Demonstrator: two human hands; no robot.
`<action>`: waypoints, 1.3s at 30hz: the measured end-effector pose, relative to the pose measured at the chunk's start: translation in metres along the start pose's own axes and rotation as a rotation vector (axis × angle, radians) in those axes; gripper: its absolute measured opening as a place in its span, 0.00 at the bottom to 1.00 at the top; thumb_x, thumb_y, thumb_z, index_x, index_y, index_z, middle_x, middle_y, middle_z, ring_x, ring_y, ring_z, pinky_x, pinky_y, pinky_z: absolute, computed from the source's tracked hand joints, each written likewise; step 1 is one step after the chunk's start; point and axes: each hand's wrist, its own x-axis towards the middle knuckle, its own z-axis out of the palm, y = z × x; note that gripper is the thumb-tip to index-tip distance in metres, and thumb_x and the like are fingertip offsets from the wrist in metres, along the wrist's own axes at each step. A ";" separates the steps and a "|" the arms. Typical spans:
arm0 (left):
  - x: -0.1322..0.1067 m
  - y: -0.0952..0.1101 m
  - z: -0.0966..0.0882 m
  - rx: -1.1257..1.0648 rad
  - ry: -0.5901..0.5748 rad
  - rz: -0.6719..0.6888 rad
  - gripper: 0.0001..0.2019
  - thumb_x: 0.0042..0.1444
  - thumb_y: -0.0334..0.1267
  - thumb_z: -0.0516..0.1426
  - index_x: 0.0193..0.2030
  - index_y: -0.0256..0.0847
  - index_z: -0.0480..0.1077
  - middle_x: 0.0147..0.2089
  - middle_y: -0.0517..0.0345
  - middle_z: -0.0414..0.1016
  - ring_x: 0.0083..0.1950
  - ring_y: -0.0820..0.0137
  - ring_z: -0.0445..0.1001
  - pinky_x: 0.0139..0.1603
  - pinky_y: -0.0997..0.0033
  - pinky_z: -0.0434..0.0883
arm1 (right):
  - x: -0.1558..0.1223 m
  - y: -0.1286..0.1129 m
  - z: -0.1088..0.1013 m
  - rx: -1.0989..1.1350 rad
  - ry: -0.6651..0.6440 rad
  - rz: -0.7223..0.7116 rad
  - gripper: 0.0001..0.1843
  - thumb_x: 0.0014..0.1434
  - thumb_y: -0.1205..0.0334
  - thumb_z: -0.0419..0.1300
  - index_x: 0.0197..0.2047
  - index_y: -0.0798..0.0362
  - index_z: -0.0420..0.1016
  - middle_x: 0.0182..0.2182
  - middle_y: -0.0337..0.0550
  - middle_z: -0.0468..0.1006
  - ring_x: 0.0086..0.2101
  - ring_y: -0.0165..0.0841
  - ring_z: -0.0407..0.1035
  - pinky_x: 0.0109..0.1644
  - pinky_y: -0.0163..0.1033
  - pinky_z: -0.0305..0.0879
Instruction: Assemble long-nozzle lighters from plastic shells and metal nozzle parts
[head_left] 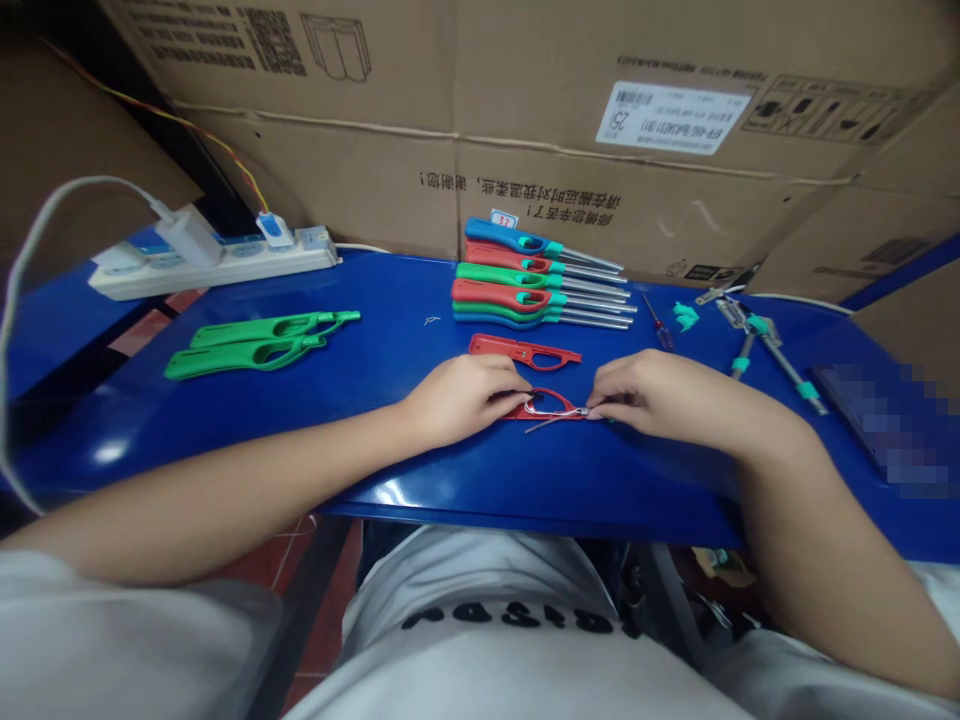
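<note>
My left hand (463, 396) rests on the blue table (390, 400), fingers curled down onto the left end of a red lighter shell half (550, 406). My right hand (660, 395) pinches the shell's right end, where a thin metal tube and wires stick out. A second red shell half (525, 351) lies just behind both hands. Further back lies a stack of assembled lighters (536, 280) in blue, red and green with metal nozzles pointing right.
Two green shell halves (255, 343) lie at the left. A white power strip (210, 262) with plugs sits at the back left. A small screwdriver (658, 322), teal parts (685, 316) and metal tubes (772, 350) lie at the right. Cardboard boxes (600, 130) wall the back.
</note>
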 end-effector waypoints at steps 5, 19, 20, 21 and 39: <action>0.001 0.000 -0.001 0.001 -0.003 0.015 0.09 0.67 0.36 0.58 0.46 0.39 0.80 0.44 0.52 0.82 0.44 0.68 0.80 0.43 0.72 0.74 | 0.004 -0.004 0.002 -0.011 -0.011 -0.002 0.11 0.64 0.65 0.57 0.31 0.53 0.78 0.33 0.46 0.81 0.32 0.34 0.72 0.37 0.37 0.61; 0.001 0.003 -0.017 -0.014 -0.068 0.034 0.08 0.65 0.30 0.58 0.44 0.38 0.81 0.41 0.53 0.83 0.41 0.69 0.81 0.44 0.72 0.74 | 0.008 -0.008 0.006 0.022 0.013 0.050 0.08 0.62 0.67 0.58 0.32 0.53 0.76 0.33 0.43 0.80 0.33 0.33 0.70 0.37 0.36 0.59; 0.001 0.003 -0.018 -0.014 -0.066 0.029 0.08 0.65 0.30 0.58 0.44 0.38 0.81 0.41 0.53 0.83 0.41 0.68 0.81 0.44 0.72 0.74 | 0.008 -0.007 0.006 0.056 0.016 0.045 0.07 0.61 0.68 0.58 0.32 0.53 0.77 0.33 0.43 0.80 0.33 0.33 0.71 0.38 0.36 0.60; 0.001 0.003 -0.018 -0.011 -0.062 0.022 0.08 0.64 0.30 0.59 0.44 0.37 0.81 0.41 0.53 0.83 0.41 0.68 0.81 0.45 0.72 0.74 | 0.008 -0.005 0.006 0.087 0.018 0.042 0.07 0.61 0.68 0.59 0.32 0.53 0.77 0.33 0.43 0.80 0.34 0.33 0.71 0.38 0.35 0.60; -0.004 0.009 -0.013 0.073 -0.003 -0.051 0.10 0.68 0.35 0.56 0.42 0.38 0.79 0.42 0.54 0.83 0.43 0.66 0.81 0.45 0.69 0.75 | 0.007 -0.003 0.006 0.141 0.017 0.104 0.04 0.61 0.66 0.60 0.34 0.53 0.76 0.34 0.42 0.80 0.32 0.32 0.70 0.34 0.35 0.59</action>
